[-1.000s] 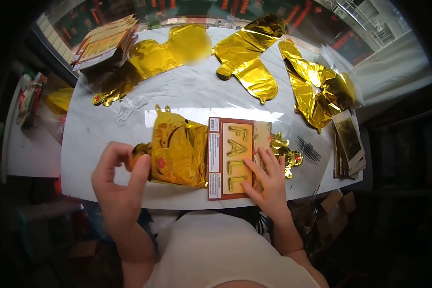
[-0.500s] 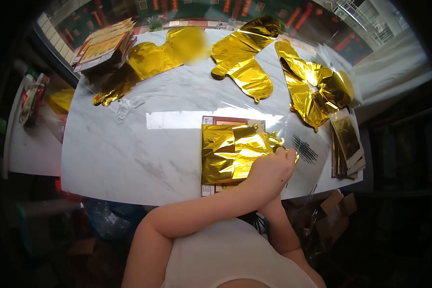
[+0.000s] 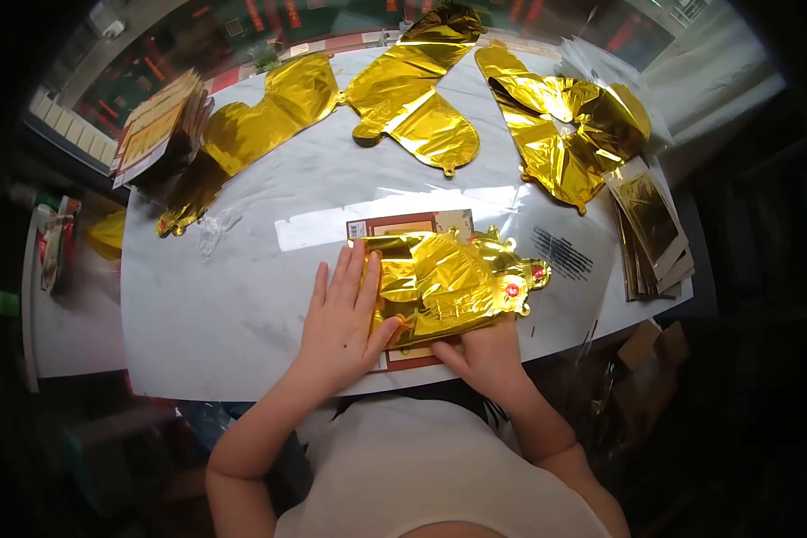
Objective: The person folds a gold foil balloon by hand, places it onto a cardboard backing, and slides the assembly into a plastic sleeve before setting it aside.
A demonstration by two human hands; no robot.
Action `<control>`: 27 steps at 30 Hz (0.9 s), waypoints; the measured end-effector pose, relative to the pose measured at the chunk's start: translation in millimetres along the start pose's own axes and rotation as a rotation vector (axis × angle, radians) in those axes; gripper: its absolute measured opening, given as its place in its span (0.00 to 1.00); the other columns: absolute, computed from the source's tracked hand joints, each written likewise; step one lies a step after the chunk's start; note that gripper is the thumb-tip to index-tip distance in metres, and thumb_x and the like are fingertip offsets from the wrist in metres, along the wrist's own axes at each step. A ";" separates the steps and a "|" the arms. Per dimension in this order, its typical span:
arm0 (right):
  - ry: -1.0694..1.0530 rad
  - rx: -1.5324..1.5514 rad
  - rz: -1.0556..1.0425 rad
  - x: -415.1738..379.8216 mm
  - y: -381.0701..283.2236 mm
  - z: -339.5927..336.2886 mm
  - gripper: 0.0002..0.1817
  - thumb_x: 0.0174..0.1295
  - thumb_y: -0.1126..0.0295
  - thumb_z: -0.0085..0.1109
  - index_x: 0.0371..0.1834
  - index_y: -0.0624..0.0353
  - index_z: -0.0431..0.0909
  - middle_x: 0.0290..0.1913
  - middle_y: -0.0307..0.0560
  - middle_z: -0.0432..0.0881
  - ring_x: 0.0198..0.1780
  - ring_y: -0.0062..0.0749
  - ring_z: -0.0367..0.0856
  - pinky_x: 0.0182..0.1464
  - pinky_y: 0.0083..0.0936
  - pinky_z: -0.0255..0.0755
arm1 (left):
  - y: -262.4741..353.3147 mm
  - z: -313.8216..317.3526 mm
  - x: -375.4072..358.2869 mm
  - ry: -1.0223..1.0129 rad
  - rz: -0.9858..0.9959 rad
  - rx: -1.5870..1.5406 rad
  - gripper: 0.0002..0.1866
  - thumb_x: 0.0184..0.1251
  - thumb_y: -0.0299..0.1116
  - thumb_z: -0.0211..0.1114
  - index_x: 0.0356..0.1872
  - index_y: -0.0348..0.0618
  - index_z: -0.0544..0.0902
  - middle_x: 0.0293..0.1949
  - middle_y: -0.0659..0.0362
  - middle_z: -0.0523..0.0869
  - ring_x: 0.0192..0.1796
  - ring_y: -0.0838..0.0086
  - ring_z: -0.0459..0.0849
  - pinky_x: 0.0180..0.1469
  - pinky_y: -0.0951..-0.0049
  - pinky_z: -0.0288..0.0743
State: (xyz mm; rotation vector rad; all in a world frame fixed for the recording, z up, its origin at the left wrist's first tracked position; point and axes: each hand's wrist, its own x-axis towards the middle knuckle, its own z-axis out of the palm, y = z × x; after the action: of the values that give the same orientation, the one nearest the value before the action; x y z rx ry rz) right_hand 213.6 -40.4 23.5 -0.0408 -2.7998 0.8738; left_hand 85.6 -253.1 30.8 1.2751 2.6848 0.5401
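In front of me lies a folded gold foil balloon [image 3: 444, 273] with small round tabs and red spots at its right end. Beneath it is a printed card [image 3: 408, 220] with a red-brown border, showing above and below the foil. My left hand [image 3: 336, 314] rests flat on the foil's left edge, fingers stretched out and slightly apart. My right hand [image 3: 489, 354] is at the foil's lower right edge. Its thumb points left along the card, while the other fingers are hidden under the foil.
Flat gold foil balloons [image 3: 426, 90] lie across the back of the marble-patterned table [image 3: 206, 323], with another bunched foil piece [image 3: 565, 125] at right. Stacked cards [image 3: 161, 121] stand back left. Flat packets [image 3: 650, 229] lie at the right edge, near a clear sheet with dark marks [image 3: 560, 251].
My left hand has moved from the foil's right end to its left edge and flattened. My right hand has come into sight below the foil. The foil's right end now lies spread, showing red spots.
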 end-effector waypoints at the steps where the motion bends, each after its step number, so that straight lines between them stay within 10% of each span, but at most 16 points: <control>1: -0.041 0.027 0.025 -0.2 0.7 -0.5 0.19 0.60 0.61 0.73 0.53 0.53 0.88 0.52 0.47 0.89 0.57 0.51 0.84 0.64 0.49 0.70 | 1.7 2.0 1.1 0.012 0.004 0.030 0.44 0.79 0.50 0.58 0.85 0.33 0.54 0.87 0.40 0.52 0.88 0.46 0.49 0.86 0.42 0.37; 27: 0.046 -0.006 -0.032 -4.5 7.0 -6.9 0.19 0.61 0.61 0.72 0.54 0.52 0.88 0.55 0.47 0.88 0.59 0.50 0.83 0.64 0.51 0.70 | 17.7 -2.0 15.3 -0.012 0.034 0.054 0.42 0.77 0.48 0.61 0.84 0.35 0.59 0.85 0.40 0.54 0.87 0.47 0.52 0.85 0.37 0.35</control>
State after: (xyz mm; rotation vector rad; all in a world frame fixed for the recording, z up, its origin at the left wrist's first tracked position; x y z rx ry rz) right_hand 219.2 -31.1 24.2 -0.0169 -2.7531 0.8457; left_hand 88.2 -231.5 39.8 1.3362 2.6896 0.4662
